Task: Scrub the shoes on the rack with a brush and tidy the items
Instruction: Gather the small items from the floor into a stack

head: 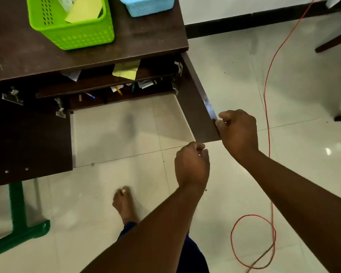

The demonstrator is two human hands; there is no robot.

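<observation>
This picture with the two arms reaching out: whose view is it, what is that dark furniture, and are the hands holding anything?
There is no machine here. A person wears a camera on the head, so you look down along their own arms at the floor. The right hand grips the outer edge of an open cabinet door, swung outward. The left hand hangs just below it with curled fingers; nothing shows in it. Inside the cabinet lie papers, a yellow sheet and some pens on shelves. On its dark top stand a green basket and a blue basket. A red cable runs across the tiled floor, and a bare foot shows below.
</observation>
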